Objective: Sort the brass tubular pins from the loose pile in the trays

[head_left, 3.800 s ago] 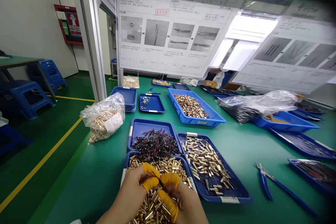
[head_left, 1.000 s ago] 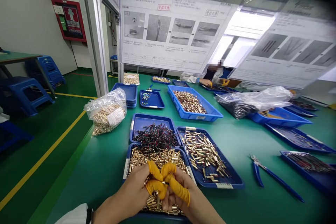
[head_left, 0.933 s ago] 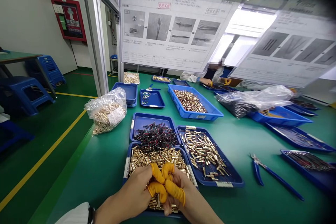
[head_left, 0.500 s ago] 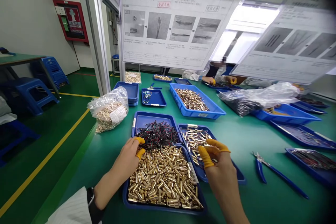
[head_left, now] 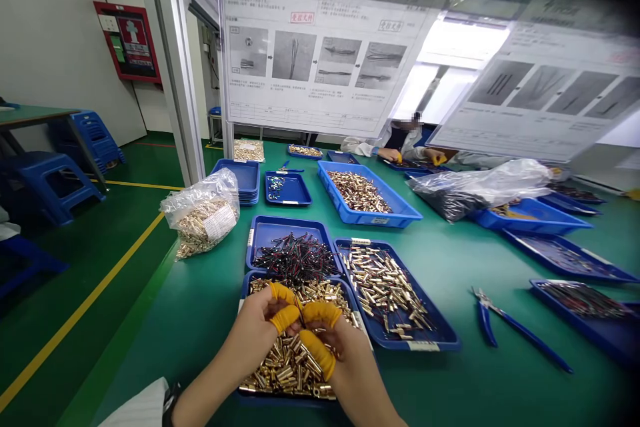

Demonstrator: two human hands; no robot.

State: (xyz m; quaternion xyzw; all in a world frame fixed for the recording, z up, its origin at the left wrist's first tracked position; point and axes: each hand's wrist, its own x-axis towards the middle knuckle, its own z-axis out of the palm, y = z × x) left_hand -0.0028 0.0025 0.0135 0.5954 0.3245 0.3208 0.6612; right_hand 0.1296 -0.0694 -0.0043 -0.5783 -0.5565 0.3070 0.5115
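Note:
My left hand and my right hand, both with yellow finger cots, meet fingertip to fingertip over the near blue tray heaped with brass tubes. The fingers pinch a small part between them, which the fingertips mostly hide. Just beyond lies a tray of red and black wired pieces. To its right, a tray of brass pieces with wires lies beside my right hand.
Blue pliers lie on the green table at right. A plastic bag of brass parts sits at the left edge. A deep blue bin and more trays stand behind. A co-worker's hands work at the far side. Instruction sheets hang above.
Half a second ago my left hand was at the wire tray and my right over the right-hand tray; both have come back together above the brass tubes.

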